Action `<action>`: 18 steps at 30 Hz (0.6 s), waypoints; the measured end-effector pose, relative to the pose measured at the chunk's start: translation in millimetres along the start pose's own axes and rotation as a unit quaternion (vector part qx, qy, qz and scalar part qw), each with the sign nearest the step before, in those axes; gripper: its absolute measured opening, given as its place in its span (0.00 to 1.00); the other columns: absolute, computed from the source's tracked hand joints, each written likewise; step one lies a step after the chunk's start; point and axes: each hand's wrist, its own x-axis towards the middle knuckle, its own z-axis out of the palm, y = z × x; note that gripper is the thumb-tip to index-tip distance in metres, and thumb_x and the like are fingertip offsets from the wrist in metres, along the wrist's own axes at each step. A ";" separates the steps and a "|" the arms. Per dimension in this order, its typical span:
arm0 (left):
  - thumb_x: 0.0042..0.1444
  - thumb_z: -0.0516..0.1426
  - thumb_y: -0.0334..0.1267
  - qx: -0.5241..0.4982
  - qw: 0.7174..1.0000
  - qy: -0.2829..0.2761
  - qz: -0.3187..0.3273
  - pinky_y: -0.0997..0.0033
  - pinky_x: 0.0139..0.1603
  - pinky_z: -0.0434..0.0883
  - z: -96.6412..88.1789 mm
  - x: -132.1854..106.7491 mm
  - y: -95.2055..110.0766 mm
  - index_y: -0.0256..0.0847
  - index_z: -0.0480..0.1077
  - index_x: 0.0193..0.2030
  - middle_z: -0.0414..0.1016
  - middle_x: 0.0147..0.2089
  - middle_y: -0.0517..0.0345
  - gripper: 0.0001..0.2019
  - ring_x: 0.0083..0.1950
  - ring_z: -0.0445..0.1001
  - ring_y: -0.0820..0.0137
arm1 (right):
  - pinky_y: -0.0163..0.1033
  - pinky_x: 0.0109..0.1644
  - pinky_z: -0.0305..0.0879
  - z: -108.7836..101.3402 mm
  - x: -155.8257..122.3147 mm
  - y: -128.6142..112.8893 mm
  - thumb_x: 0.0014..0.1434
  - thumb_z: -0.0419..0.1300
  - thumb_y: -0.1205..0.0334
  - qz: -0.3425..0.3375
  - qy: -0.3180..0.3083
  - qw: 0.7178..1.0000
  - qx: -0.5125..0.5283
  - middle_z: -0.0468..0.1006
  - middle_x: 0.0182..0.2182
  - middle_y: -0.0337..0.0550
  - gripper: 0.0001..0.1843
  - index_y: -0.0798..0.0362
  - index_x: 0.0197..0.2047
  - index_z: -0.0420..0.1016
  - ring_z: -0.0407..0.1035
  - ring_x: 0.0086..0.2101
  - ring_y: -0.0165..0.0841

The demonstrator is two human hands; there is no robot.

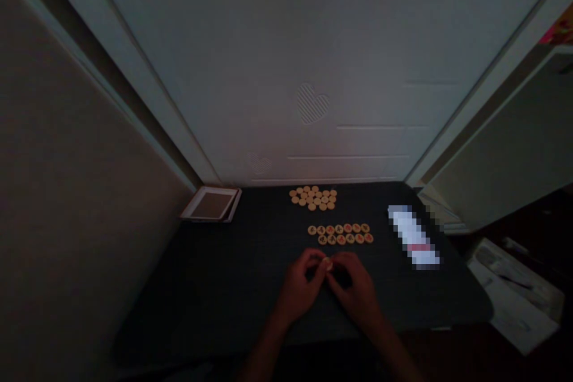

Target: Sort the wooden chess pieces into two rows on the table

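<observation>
- A small, round, wood-coloured disc (pixel 329 264) sits nearer the wearer than the two rows of round, marked, wood-coloured pieces (pixel 341 240), pinched by the fingertips of left hand (pixel 301 283) and right hand (pixel 359 286), both curved inward.
- Left of the rows: a pale-rimmed, brown-centred rectangular tray (pixel 209 203); contents unclear.
- Fingers partly hide the disc; pixelation obscures a white oblong (pixel 412 236) right of the rows.

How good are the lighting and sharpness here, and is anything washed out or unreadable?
Head view: dim overall, the table nearly black; head view: the pixelated patch is brightest, its detail lost; head view: left hand and right hand dark but outlined, the piece between them too small to read.
</observation>
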 end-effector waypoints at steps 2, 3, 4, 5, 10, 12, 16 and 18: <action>0.63 0.57 0.45 0.005 1.000 0.001 -0.003 0.70 0.46 0.76 -0.3 0.3 0.0 0.43 0.71 0.44 0.84 0.41 0.56 0.09 0.43 0.82 0.65 | 0.44 0.47 0.75 -0.1 0.2 -0.5 0.63 0.61 0.62 -0.004 0.002 1.000 -0.001 0.79 0.42 0.46 0.09 0.47 0.47 0.75 0.75 0.43 0.39; 0.63 0.57 0.45 0.005 1.000 0.004 -0.002 0.70 0.45 0.76 -0.7 0.5 -0.1 0.43 0.71 0.43 0.84 0.41 0.56 0.09 0.42 0.82 0.66 | 0.44 0.48 0.75 -0.3 0.4 -1.1 0.63 0.61 0.62 -0.006 0.000 1.000 -0.001 0.79 0.42 0.46 0.09 0.47 0.48 0.75 0.75 0.43 0.39; 0.63 0.57 0.45 0.004 1.000 0.006 -0.001 0.70 0.45 0.75 -1.1 0.8 -0.4 0.43 0.71 0.43 0.83 0.40 0.56 0.08 0.42 0.82 0.66 | 0.44 0.49 0.75 -0.4 0.7 -1.8 0.64 0.61 0.62 -0.006 -0.005 1.000 0.000 0.80 0.43 0.46 0.09 0.47 0.48 0.75 0.75 0.44 0.39; 0.63 0.57 0.44 0.002 1.000 0.009 0.001 0.71 0.45 0.75 -1.5 1.0 -0.6 0.43 0.70 0.42 0.83 0.40 0.56 0.08 0.42 0.82 0.66 | 0.44 0.50 0.75 -0.6 1.0 -2.4 0.64 0.60 0.62 -0.006 -0.009 1.000 0.002 0.80 0.43 0.46 0.10 0.46 0.49 0.75 0.75 0.44 0.39; 0.64 0.57 0.44 -0.006 1.000 0.008 0.002 0.70 0.45 0.75 -2.7 1.9 -1.3 0.43 0.70 0.43 0.83 0.41 0.56 0.08 0.42 0.82 0.66 | 0.45 0.52 0.74 -0.5 0.5 -2.7 0.65 0.59 0.62 0.000 -0.012 1.000 0.007 0.81 0.46 0.45 0.14 0.46 0.54 0.74 0.76 0.46 0.39; 0.64 0.57 0.43 -0.011 1.000 0.006 0.002 0.70 0.45 0.75 -2.4 1.9 -1.5 0.43 0.70 0.44 0.83 0.41 0.56 0.08 0.42 0.82 0.66 | 0.46 0.53 0.74 -0.4 -0.3 -1.4 0.65 0.59 0.63 -0.001 -0.019 1.000 0.005 0.80 0.48 0.46 0.16 0.45 0.56 0.73 0.76 0.47 0.39; 0.64 0.58 0.42 -0.025 1.000 0.000 0.005 0.70 0.46 0.75 -1.6 1.2 -3.3 0.44 0.69 0.46 0.83 0.40 0.58 0.08 0.43 0.82 0.66 | 0.47 0.53 0.74 -0.3 -1.8 0.5 0.65 0.58 0.65 -0.013 -0.025 1.000 0.003 0.80 0.48 0.45 0.17 0.45 0.57 0.72 0.76 0.48 0.39; 0.62 0.59 0.42 -0.028 1.000 0.001 0.007 0.70 0.44 0.75 -1.4 0.6 -4.2 0.44 0.68 0.45 0.83 0.39 0.58 0.08 0.42 0.82 0.66 | 0.47 0.53 0.74 -0.4 -2.1 0.5 0.65 0.59 0.66 -0.023 -0.021 1.000 0.003 0.80 0.48 0.45 0.18 0.44 0.57 0.72 0.76 0.48 0.39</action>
